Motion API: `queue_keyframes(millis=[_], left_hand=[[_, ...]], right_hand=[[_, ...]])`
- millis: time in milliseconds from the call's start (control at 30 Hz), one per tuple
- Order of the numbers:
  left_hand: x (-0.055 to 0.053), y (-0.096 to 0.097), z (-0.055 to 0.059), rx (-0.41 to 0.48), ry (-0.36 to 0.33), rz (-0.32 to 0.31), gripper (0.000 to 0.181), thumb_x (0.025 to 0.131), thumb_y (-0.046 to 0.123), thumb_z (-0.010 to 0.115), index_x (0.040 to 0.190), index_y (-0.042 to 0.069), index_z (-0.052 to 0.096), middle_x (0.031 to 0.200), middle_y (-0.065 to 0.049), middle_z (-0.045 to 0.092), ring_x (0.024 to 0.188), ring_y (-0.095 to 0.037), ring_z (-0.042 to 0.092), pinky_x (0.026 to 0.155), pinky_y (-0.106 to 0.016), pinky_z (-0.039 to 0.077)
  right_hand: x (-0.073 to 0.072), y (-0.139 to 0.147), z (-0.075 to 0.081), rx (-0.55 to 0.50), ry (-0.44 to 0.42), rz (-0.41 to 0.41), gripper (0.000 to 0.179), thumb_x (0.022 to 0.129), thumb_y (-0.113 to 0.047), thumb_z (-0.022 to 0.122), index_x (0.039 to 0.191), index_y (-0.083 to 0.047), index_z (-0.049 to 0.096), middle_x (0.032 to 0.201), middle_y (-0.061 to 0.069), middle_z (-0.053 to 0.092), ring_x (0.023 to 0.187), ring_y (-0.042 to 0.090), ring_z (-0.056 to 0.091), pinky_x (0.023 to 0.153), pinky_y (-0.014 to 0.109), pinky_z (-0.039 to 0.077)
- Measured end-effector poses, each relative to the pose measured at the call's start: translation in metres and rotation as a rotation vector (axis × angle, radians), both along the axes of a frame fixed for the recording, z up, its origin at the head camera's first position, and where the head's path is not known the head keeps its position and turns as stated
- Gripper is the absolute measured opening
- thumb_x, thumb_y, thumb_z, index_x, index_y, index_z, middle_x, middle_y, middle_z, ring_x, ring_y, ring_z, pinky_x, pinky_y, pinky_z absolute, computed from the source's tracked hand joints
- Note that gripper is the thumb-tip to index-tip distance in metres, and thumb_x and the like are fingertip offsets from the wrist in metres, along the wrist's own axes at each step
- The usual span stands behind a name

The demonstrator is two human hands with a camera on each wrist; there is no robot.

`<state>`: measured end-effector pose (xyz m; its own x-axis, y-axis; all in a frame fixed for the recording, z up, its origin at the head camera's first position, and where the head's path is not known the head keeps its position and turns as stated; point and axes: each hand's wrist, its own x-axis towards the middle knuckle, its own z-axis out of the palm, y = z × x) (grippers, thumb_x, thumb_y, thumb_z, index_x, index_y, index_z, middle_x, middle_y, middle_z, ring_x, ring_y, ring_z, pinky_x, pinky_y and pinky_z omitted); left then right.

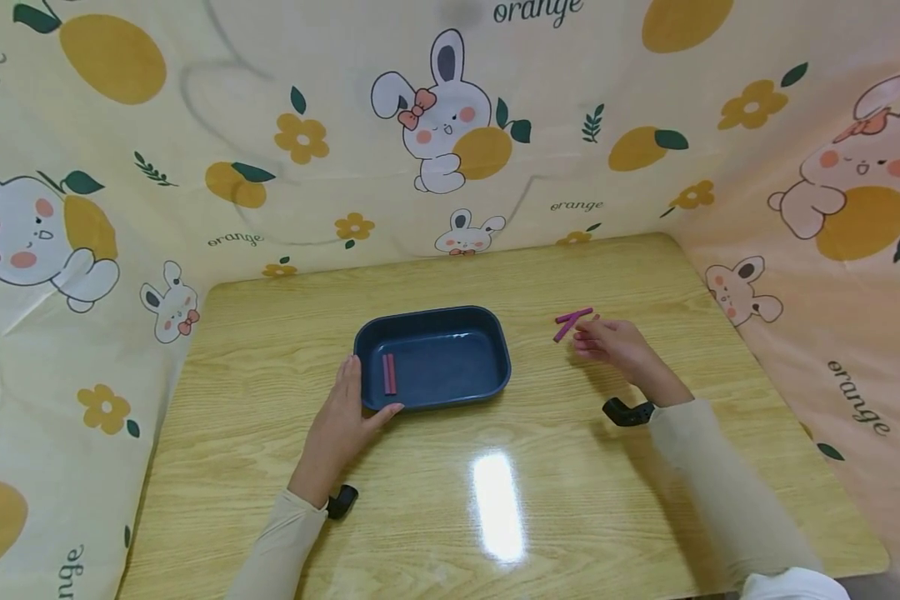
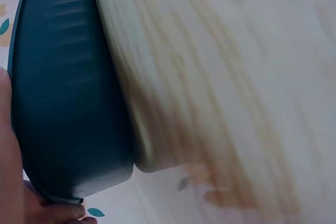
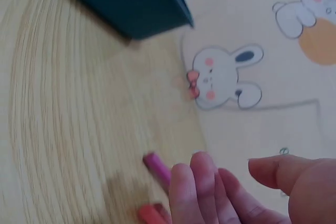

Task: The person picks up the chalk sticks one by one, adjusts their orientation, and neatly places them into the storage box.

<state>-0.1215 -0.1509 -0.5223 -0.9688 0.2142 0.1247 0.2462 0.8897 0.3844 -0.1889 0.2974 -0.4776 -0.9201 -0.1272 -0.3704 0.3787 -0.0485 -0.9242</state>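
Note:
A dark blue rectangular tray [image 1: 450,398] stands on the table, with two short reddish-pink sticks [image 1: 389,374] side by side at its left end. My left hand [image 1: 345,421] holds the tray's near left corner, fingers along the left wall and thumb on the near rim. The left wrist view shows the tray's outer wall [image 2: 73,87] close up. To the right of the tray lie several magenta sticks [image 1: 573,315], two of them crossing. My right hand [image 1: 615,343] is right beside them, thumb apart from the fingers, partly covering a stick [image 3: 157,169].
The wood-grain table [image 1: 270,483] meets a printed cloth [image 1: 315,192] with rabbits and oranges at the back and sides. A black wrist-camera mount [image 1: 627,412] sticks out by the right wrist, another mount [image 1: 342,502] by the left.

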Motion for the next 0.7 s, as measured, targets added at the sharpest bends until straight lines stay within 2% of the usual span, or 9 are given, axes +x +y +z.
queue_keyframes(millis=[67,167,300,400,700], left_hand=[[0.000,0.000,0.000,0.002,-0.005,0.001,0.108,0.078,0.077,0.041,0.149,0.003,0.006,0.153,-0.018,0.013,0.140,-0.028,0.013,0.106,-0.046,0.027],[0.000,0.000,0.001,0.003,-0.012,-0.003,0.108,0.079,0.076,0.041,0.149,0.003,0.006,0.153,-0.018,0.012,0.140,-0.028,0.012,0.106,-0.046,0.026],[0.000,0.000,0.001,0.012,-0.004,-0.009,0.108,0.079,0.076,0.041,0.149,0.002,0.007,0.152,-0.019,0.013,0.140,-0.029,0.012,0.106,-0.046,0.027],[0.000,-0.001,0.001,0.019,0.001,-0.011,0.108,0.079,0.076,0.042,0.148,0.001,0.007,0.152,-0.019,0.014,0.139,-0.031,0.013,0.105,-0.047,0.027],[-0.002,-0.002,-0.001,0.022,0.015,-0.021,0.108,0.079,0.075,0.043,0.148,0.001,0.007,0.152,-0.020,0.015,0.139,-0.031,0.014,0.105,-0.047,0.027]], right_hand=[[-0.002,0.006,-0.006,0.038,0.023,0.011,0.059,0.097,-0.027,0.048,0.128,0.021,0.036,0.097,0.016,0.064,0.091,0.024,0.066,0.092,0.042,0.042],[-0.007,0.013,-0.014,0.095,0.043,0.021,0.060,0.097,-0.030,0.048,0.124,0.023,0.040,0.098,0.017,0.064,0.089,0.022,0.066,0.088,0.040,0.046],[-0.013,0.016,-0.018,0.190,0.022,0.009,0.048,0.098,-0.024,0.047,0.116,0.020,0.049,0.094,0.016,0.066,0.082,0.019,0.067,0.082,0.038,0.050],[-0.019,0.014,-0.019,0.244,-0.015,-0.001,0.044,0.099,-0.022,0.045,0.117,0.019,0.049,0.090,0.014,0.067,0.077,0.016,0.067,0.081,0.036,0.051],[-0.035,0.006,-0.026,0.236,-0.064,-0.033,0.036,0.097,-0.017,0.048,0.109,0.017,0.050,0.076,0.011,0.066,0.069,0.016,0.066,0.077,0.035,0.052]])
